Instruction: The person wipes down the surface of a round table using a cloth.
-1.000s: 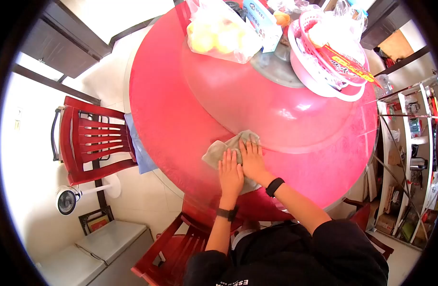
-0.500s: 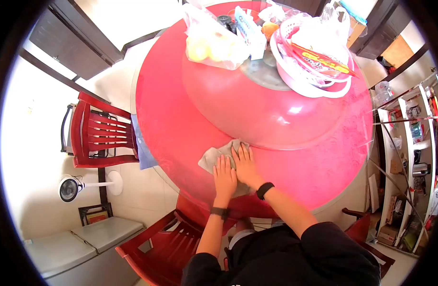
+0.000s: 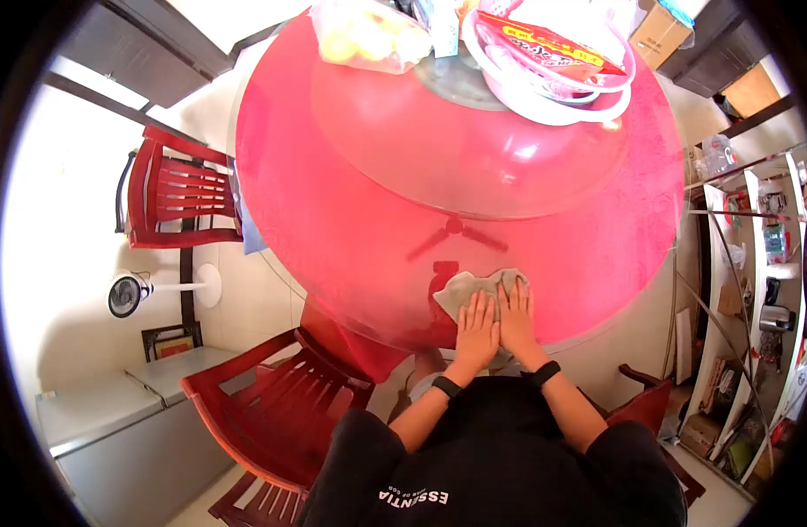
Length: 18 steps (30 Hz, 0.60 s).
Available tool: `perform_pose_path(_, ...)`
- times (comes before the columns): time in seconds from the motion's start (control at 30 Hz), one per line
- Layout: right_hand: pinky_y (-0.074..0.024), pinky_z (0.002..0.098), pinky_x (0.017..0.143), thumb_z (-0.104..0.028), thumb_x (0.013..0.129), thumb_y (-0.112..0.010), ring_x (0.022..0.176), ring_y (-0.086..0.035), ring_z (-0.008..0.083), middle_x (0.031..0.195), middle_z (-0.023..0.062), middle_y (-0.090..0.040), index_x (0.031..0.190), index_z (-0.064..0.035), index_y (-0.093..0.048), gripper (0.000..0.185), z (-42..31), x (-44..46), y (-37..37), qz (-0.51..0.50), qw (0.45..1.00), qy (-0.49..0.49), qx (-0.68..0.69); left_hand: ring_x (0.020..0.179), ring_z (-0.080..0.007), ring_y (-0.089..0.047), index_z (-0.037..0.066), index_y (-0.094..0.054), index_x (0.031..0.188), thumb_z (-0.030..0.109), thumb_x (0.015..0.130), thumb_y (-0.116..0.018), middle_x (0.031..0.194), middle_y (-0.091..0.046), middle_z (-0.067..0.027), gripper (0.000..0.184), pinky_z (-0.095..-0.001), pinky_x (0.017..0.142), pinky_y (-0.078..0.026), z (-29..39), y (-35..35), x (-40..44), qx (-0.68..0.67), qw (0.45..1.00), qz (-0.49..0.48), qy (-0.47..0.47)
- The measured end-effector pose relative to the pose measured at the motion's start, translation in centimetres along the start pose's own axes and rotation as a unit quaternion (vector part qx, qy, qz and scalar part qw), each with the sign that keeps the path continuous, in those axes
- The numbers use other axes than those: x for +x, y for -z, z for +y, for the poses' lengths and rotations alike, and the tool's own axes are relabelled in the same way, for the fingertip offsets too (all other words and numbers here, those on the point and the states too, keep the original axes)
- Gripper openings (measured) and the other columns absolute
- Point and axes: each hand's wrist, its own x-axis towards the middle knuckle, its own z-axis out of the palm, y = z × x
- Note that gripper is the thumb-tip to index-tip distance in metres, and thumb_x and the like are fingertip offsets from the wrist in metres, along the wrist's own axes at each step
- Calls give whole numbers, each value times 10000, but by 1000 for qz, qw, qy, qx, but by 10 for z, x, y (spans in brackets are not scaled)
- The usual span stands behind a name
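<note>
A grey-beige cloth lies crumpled near the front edge of the round red table. My left hand presses flat on its lower part, fingers stretched out. Beside it, my right hand also lies flat on the cloth, its fingers extended toward the cloth's right end. The hands almost touch each other, and each wrist wears a dark band. Beneath the palms and fingers, part of the cloth is hidden.
A raised glass turntable carries a bag of yellow fruit and a pink basket with packets. Red wooden chairs stand at the left. A white fan is by the wall, and shelves are at the right.
Both hands have slid the cloth rightward across the table and closer to my body. My view has also shifted, so the turntable and the things on it sit higher in the picture.
</note>
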Motion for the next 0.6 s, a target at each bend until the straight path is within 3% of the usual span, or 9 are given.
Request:
perform_pose_path(0.17,-79,510,1110,-219,843,-461,1365,-153,370,1399,250,-268,1404,2,-242,641,-12,29,-11,13,999,43,-10,1368,-297,-215,24,-309,1388,251,916,-397,1458,-265,-166,531,-493,1091,-149,-25,10,-2,9,999,14,41)
perform_pose_path(0.27,-67,510,1112,-220,839,-463,1365,-153,374,1404,257,-261,1407,0,-234,651,-65,86,4,-19,993,115,1,1367,-281,-225,52,-312,1395,260,923,-386,1459,-274,-155,521,-491,1091,-151,-71,44,5,12,994,40,103)
perform_pose_path(0.4,-52,497,1118,-277,826,-482,1370,-143,359,1433,243,-232,1420,-8,-203,709,-136,154,-13,11,990,129,-52,1366,-242,-241,81,-326,1397,265,933,-365,1460,-293,-119,500,-488,1091,-153,-145,84,23,28,983,99,151)
perform_pose_path(0.6,-54,520,1109,-298,802,-505,1356,-141,401,1408,282,-233,1407,36,-196,757,-208,234,-21,13,984,174,-22,1362,-229,-248,81,-341,1388,243,932,-371,1459,-303,-99,485,-482,1093,-155,-224,134,54,33,971,143,186)
